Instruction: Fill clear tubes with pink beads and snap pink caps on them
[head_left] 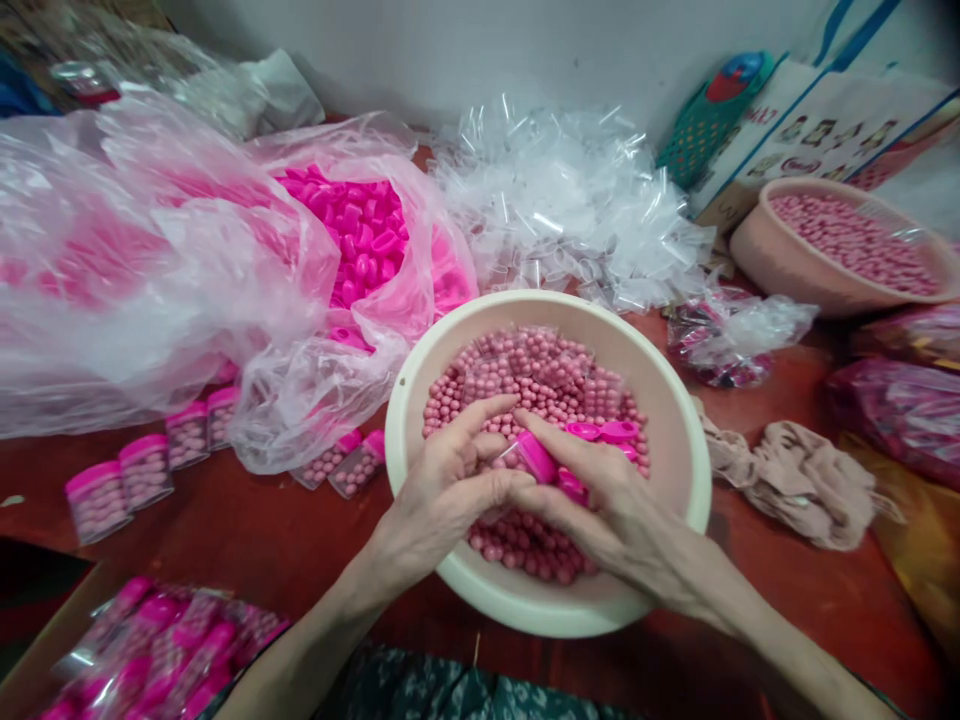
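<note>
Over a cream basin [549, 622] of pink beads [540, 545], both my hands meet around a small clear container with a bright pink cap [537, 456]. My left hand [442, 480] is closed on its clear body. The fingers of my right hand [600, 490] grip the capped end, thumb and forefinger on either side. Several loose pink caps [619, 431] lie on the beads beside my right fingers. Clear empty containers [529, 360] rest among the beads at the far side of the basin.
Behind stand an open bag of pink caps [364, 235] and a heap of clear containers [562, 200]. Filled containers [97, 500] line the red table [255, 545] at left; more fill a box [165, 650] below. A bead tub [795, 255] and crumpled cloth [814, 485] are right.
</note>
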